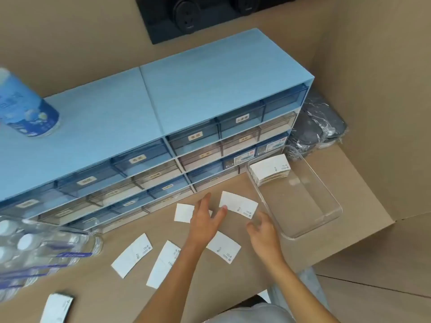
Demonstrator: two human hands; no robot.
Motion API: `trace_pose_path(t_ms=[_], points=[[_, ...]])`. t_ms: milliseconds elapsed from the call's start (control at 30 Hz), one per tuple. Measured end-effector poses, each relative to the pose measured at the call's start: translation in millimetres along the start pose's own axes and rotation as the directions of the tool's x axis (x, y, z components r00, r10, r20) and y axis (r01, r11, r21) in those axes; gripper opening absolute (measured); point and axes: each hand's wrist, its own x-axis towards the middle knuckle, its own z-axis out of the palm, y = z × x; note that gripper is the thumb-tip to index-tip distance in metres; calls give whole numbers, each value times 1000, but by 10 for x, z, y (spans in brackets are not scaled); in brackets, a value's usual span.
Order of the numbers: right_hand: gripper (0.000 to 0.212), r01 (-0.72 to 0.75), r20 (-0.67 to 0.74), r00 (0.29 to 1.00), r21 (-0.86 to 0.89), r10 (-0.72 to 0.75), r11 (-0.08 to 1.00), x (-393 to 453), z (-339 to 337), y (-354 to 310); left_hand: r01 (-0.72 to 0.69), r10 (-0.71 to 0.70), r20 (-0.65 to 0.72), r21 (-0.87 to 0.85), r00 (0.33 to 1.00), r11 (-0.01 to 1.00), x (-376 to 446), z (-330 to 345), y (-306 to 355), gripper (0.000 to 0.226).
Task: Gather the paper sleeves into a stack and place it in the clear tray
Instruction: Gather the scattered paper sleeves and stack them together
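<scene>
Five white paper sleeves lie loose and flat on the brown counter (130, 297), none overlapping. One sleeve (240, 204) sits just left of the clear tray (310, 231); the thumb tip of the left hand (205, 220) touches its near-left edge. A second sleeve (183, 212) lies partly under that hand's spread fingers (205, 199). A third (225, 247) lies between the two forearms, its left end hidden by the left wrist. A fourth (132, 254) and a fifth (162, 264) lie side by side further left, both tilted.

A stack of sleeves (269, 170) stands already in the far-left corner of the clear tray; the remainder of the tray floor is bare.

Left hand: palm down, fingers splayed wide, gripping nothing. Right hand (262, 231): hovering beside the tray's near-left wall, fingers loosely curled and open, holding nothing.

A blue drawer cabinet (140, 108) with labelled translucent drawers runs along the back of the counter, touching the tray's far end. A blue canister (25, 108) stands on top of it. A wrapped pack of bottles (35, 250) lies at the left edge. Dark wrapped items (319, 129) sit right of the cabinet.
</scene>
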Motion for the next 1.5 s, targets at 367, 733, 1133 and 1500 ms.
trace_pose_path(t_ms=[367, 733, 1133, 1500], points=[[45, -130, 5, 991, 152, 130, 980, 245, 95, -2, 175, -174, 63, -17, 983, 984, 381, 249, 341, 34], [37, -237, -25, 969, 204, 247, 950, 324, 176, 39, 218, -221, -45, -67, 974, 974, 329, 284, 276, 28], [19, -196, -13, 981, -26, 195, 980, 197, 584, -83, 306, -333, -170, -170, 927, 937, 152, -283, -317, 16], [21, -220, -9, 974, -270, 226, 937, 412, 1232, -474, 418, -438, -210, -134, 874, 899, 311, -744, -742, 18]])
